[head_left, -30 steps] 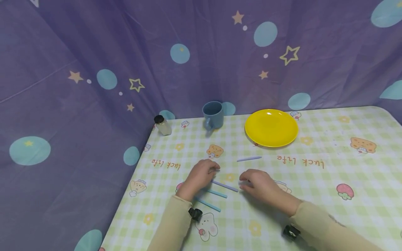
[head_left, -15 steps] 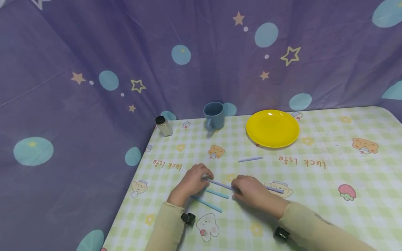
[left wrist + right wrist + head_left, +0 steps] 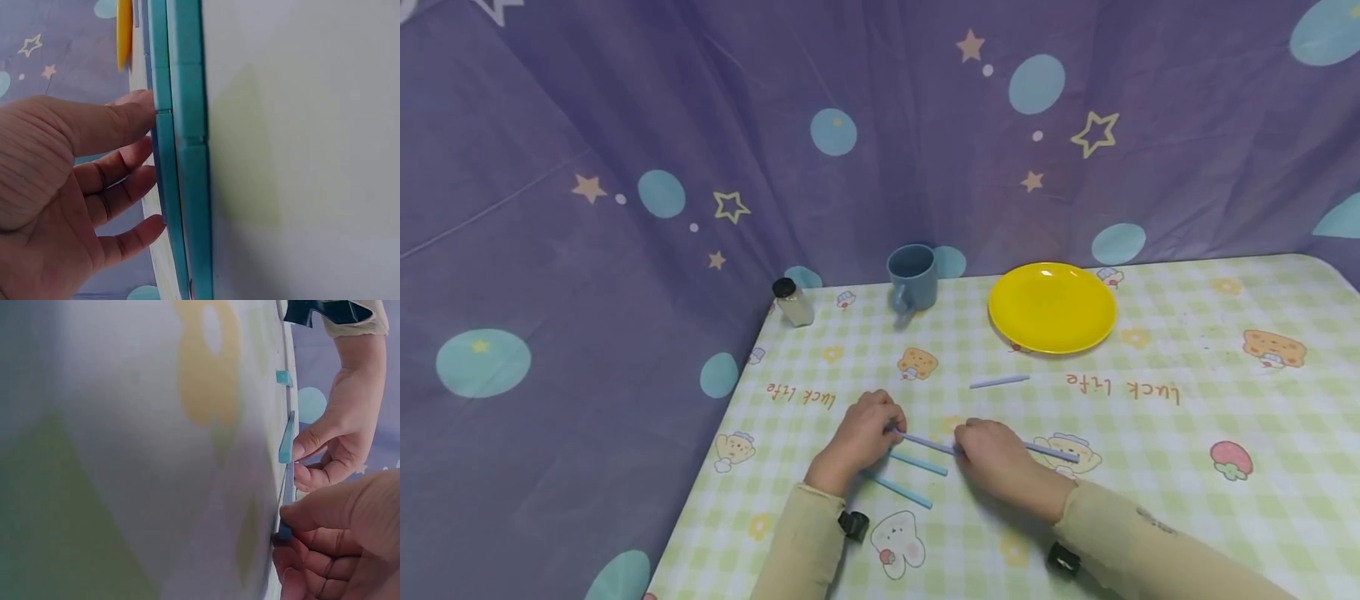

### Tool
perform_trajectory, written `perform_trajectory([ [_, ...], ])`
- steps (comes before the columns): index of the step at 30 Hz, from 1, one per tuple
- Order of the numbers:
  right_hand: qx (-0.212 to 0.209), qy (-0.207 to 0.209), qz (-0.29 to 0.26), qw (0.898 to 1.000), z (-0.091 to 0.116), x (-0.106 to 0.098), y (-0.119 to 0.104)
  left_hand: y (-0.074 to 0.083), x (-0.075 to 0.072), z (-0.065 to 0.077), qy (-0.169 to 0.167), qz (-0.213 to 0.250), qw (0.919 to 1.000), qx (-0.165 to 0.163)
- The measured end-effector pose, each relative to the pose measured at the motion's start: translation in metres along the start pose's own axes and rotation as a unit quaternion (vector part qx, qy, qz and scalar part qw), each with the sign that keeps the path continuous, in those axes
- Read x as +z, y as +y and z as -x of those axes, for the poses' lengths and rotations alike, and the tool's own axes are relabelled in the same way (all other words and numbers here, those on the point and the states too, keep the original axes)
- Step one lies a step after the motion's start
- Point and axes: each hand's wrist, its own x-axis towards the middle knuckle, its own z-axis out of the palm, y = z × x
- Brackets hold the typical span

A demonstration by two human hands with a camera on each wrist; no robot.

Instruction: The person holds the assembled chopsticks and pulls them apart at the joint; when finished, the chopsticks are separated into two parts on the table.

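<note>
Two hands on one purple stick [image 3: 927, 443] in the head view, low over the checked cloth [image 3: 1157, 517]. Pinched at the left end by the left hand [image 3: 859, 433], at the right end by the right hand [image 3: 1003, 462]. On the near side, in a rough row: the farther turquoise stick [image 3: 921, 464], then the nearer turquoise stick [image 3: 902, 491]. Poking out past the right hand, a second purple stick [image 3: 1054, 452]; can't really tell if touched or just lying under the palm. Well beyond the fingers, a third purple stick [image 3: 1000, 382], near the yellow plate [image 3: 1052, 308].

On to the left wrist view: both turquoise sticks right up close, notched across, with the pinched stick just behind. Tight in there, so an easy knock to the row from any careless dip of the thumb, imo.

Right wrist view: thumb and fingertips closed on the right end, left hand farther along. Biggest worry, probably: a twisted or slipped stick from lifting one end sooner. Also worth watching for a palm dragging the second purple stick along.
</note>
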Motion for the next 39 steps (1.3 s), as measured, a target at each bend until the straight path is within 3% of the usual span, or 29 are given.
perform_trajectory([
  [5, 0.032, 0.004, -0.004, 0.999, 0.000, -0.006, -0.001, -0.001, 0.001, 0.000, -0.003, 0.005, 1.0000, 0.006],
  [11, 0.043, 0.000, -0.003, 0.999, 0.003, -0.019, 0.003, 0.001, 0.004, -0.001, 0.008, 0.045, 0.9987, 0.022],
  [18, 0.017, 0.046, -0.007, 0.999, 0.011, -0.031, 0.019, 0.013, 0.005, -0.006, 0.040, 0.087, 0.9948, 0.033],
  [23, -0.007, 0.064, -0.016, 0.998, 0.018, -0.041, 0.030, 0.025, 0.005, -0.008, 0.044, 0.103, 0.9931, 0.033],
  [30, -0.035, 0.069, -0.023, 0.997, 0.029, -0.058, 0.045, 0.037, 0.011, -0.013, 0.041, 0.138, 0.9875, 0.064],
  [39, -0.027, 0.057, -0.024, 0.998, 0.035, -0.064, 0.058, 0.055, 0.022, -0.022, 0.019, 0.187, 0.9778, 0.092],
])
